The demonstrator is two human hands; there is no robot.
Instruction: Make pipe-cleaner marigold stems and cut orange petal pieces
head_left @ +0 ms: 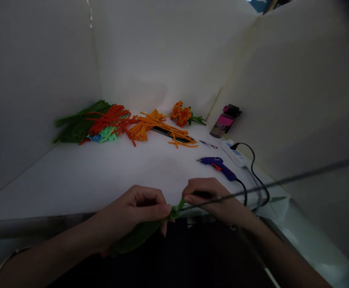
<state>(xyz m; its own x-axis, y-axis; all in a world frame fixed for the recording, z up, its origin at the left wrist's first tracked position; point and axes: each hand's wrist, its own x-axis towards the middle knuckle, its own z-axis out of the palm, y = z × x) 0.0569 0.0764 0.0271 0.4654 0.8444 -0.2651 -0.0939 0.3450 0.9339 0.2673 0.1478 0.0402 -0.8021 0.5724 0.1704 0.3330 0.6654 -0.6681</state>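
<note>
Near the table's front edge, my left hand (143, 205) pinches a dark thin rod (297, 178) where green fuzzy material surrounds it. Below that hand hangs a broad green leaf-like piece (138, 239), partly hidden by the fingers. The fingertips of my right hand (209, 196) are closed on a short end of green pipe cleaner (181, 203), which sticks up beside the rod. From the fingers the rod runs across my right hand and out past the right edge of the view.
Bundled pipe cleaners lie at the back: green (78, 130), red (108, 118) and orange (146, 128). Beside them are orange pipe-cleaner flowers (183, 115). A glue gun (218, 165), a power strip (234, 154) with cords and a bottle (224, 122) occupy the right. White panels surround the table.
</note>
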